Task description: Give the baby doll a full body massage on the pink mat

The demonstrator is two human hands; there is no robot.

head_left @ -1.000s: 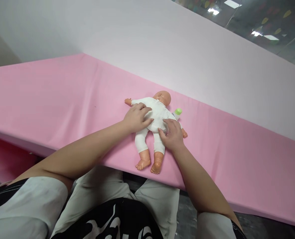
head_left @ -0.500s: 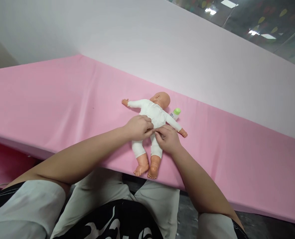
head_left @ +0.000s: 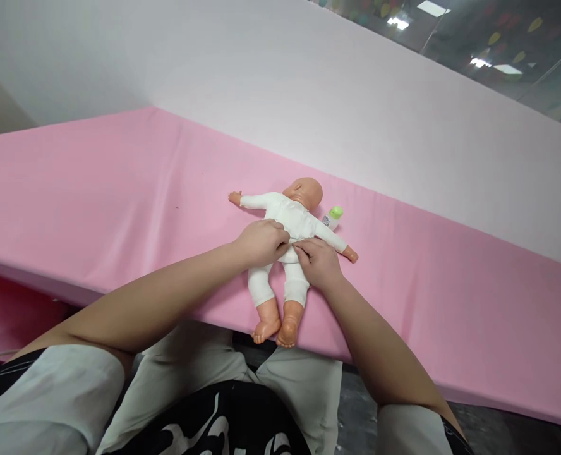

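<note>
Drawn closer together since a second ago, the left hand (head_left: 264, 243) and right hand (head_left: 319, 262) curl over the waist of the white-clothed plastic baby doll (head_left: 295, 216) mid-frame; any pinch is unclear. Light, even pressure seems best, its feet (head_left: 290, 322) lying at the lower edge of the pink-covered surface (head_left: 413, 278).

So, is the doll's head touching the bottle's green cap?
Apart. The head camera shows pink cloth between the doll's head and the green cap.

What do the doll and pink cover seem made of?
Doll's body: likely matte white fabric, judging by its wrinkles. Head: probably vinyl or plastic, smooth with a soft sheen. Pink cover: perhaps vinyl or coated cloth, smooth, faintly glossy along its creases.
</note>
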